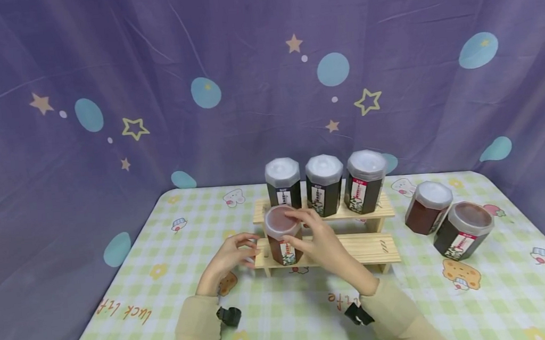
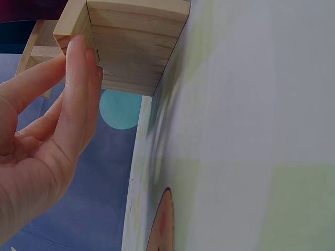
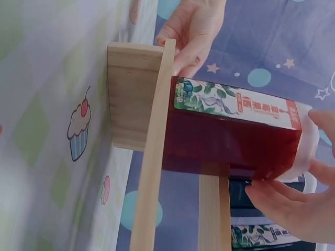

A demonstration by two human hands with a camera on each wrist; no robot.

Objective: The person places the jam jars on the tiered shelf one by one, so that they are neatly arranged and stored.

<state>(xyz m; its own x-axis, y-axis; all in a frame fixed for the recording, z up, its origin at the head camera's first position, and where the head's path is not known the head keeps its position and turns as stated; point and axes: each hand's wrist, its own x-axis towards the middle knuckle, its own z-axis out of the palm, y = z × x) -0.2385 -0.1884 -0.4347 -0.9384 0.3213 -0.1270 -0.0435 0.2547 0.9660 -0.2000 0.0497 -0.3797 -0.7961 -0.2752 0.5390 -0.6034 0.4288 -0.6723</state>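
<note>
Setting, or perhaps just straightening, a reddish-brown jar (image 1: 278,241) at the left end of the lower tier of a two-step wooden stand (image 1: 362,248). Pinching the jar's translucent lid (image 1: 280,219) between thumb and fingers of the right hand (image 1: 323,243), from the stand's right side. Reaching to the stand's left end with the left hand (image 1: 228,256), with fingers loosely parted and gently bent; impossible to tell whether pressing on the wood. With the base seemingly flush on the plank, probably late in the placing step; next likely calling for a soft release, then perhaps a reach to a brown jar (image 1: 428,209) and a darker jar (image 1: 462,231) right of the stand. Standing upright, long axis vertical, lid up; showing the label (image 1: 287,252) toward the stand's front, away from three dark jars (image 1: 324,190) along its upper tier.
</note>
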